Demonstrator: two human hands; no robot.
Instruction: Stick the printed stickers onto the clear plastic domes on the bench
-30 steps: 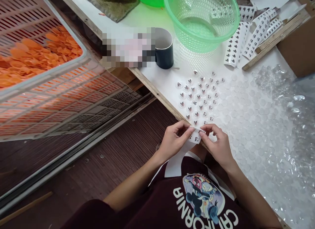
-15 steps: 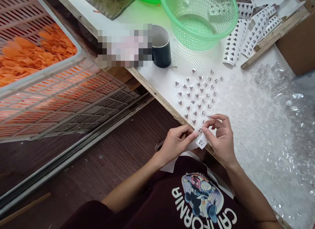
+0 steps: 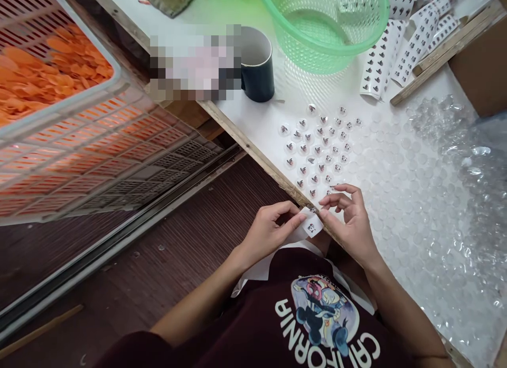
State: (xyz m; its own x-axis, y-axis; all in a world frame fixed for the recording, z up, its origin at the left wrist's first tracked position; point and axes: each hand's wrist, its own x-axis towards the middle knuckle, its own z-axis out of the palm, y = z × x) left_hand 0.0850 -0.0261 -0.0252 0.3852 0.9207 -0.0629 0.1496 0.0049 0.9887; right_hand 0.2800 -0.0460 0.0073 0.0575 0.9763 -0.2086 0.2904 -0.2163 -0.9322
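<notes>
My left hand (image 3: pixel 269 232) pinches a white sticker strip (image 3: pixel 312 227) at the near edge of the white table (image 3: pixel 261 120). One small dark printed sticker shows on the strip. My right hand (image 3: pixel 350 220) is just right of the strip, thumb and forefinger pinched together at its top corner; what they hold is too small to make out. Just beyond my hands lie rows of clear round domes with stickers on them (image 3: pixel 320 149). Plain clear domes (image 3: pixel 400 172) cover the table to the right.
A dark mug (image 3: pixel 256 67) and a green plastic basket (image 3: pixel 325 25) stand at the back. Sticker sheets (image 3: pixel 382 59) and wooden slats (image 3: pixel 439 56) lie at the back right. A heap of clear domes (image 3: pixel 471 162) fills the right. A grey crate of orange discs (image 3: pixel 59 88) sits left.
My hands and the strip have drawn slightly nearer to me, off the table edge. My right hand's pinch has come to the strip's top corner. Only one sticker now shows on the strip.
</notes>
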